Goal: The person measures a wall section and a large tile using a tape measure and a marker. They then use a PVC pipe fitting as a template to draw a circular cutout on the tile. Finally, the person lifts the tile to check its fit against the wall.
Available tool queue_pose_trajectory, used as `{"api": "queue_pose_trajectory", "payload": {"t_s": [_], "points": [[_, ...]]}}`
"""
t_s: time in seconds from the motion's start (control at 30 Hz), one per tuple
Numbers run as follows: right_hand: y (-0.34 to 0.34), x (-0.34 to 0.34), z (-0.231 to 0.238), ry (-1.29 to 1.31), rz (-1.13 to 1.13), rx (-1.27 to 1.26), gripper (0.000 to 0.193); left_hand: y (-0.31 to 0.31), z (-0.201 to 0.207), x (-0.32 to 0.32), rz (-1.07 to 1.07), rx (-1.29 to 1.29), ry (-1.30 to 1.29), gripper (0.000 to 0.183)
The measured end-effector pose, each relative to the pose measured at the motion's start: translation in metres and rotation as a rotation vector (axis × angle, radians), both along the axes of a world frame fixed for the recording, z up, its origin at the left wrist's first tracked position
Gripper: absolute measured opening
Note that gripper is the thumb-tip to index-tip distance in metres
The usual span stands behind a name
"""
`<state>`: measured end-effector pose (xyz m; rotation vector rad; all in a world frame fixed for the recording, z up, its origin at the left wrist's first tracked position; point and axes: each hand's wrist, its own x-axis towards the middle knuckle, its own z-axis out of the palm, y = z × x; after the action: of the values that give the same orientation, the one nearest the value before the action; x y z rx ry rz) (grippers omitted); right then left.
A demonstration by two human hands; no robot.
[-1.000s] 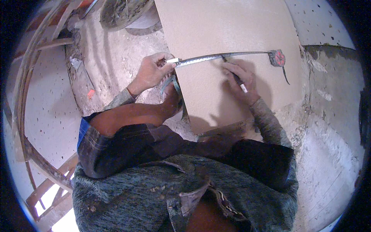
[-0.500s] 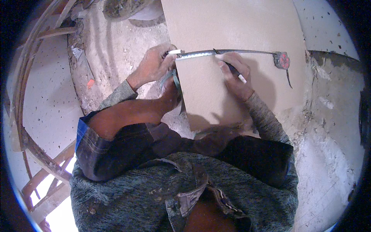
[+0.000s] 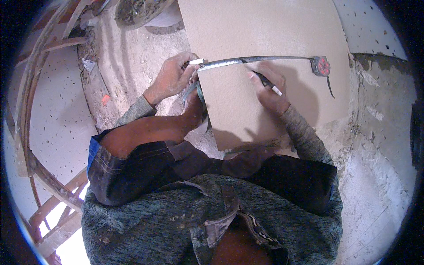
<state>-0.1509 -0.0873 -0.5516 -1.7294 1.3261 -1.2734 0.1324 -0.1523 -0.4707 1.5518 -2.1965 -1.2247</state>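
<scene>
A large beige board (image 3: 265, 31) lies in front of me with a tape measure's blade (image 3: 274, 58) stretched across it. The red and black tape measure case (image 3: 321, 66) rests on the right part of the board, its dark strap hanging down. At the board's left edge, my left hand (image 3: 170, 79) is closed on the blade's end, and a small white cap-like piece (image 3: 197, 61) sticks out between the fingers. My right hand (image 3: 274, 90) grips a black marker (image 3: 266, 82) with a white end, its tip just below the blade.
A round, dirt-crusted bucket (image 3: 143, 13) stands at the upper left on the dusty floor (image 3: 126, 57). Curved wooden pieces (image 3: 44, 172) and a speckled white panel (image 3: 57, 115) line the left side. A rough, plaster-stained surface (image 3: 380, 97) lies right of the board. My bare foot (image 3: 193, 106) is beside the board's left edge.
The marker in my right hand has drawn back from the blade, its tip moving from the blade to just below it. My left hand stays at the tape's end, shifted slightly left in view.
</scene>
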Motion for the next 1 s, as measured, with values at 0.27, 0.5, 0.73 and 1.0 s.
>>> {"api": "queue_pose_trajectory", "payload": {"t_s": [0.27,0.5,0.73,1.0], "points": [[0.003,0.017,0.014,0.003,0.198,0.011,0.024,0.001,0.004,-0.001,0.035,0.068,0.035,0.013],[-0.006,0.026,0.012,-0.032,0.25,-0.059,0.023,0.001,0.0,0.001,0.029,0.061,0.037,0.013],[-0.011,0.03,0.016,0.02,0.261,-0.062,0.026,0.0,-0.001,0.003,0.019,0.074,0.048,0.012],[-0.016,0.035,0.019,-0.052,0.29,-0.125,0.024,0.001,0.003,0.001,0.045,0.098,0.036,0.011]]}}
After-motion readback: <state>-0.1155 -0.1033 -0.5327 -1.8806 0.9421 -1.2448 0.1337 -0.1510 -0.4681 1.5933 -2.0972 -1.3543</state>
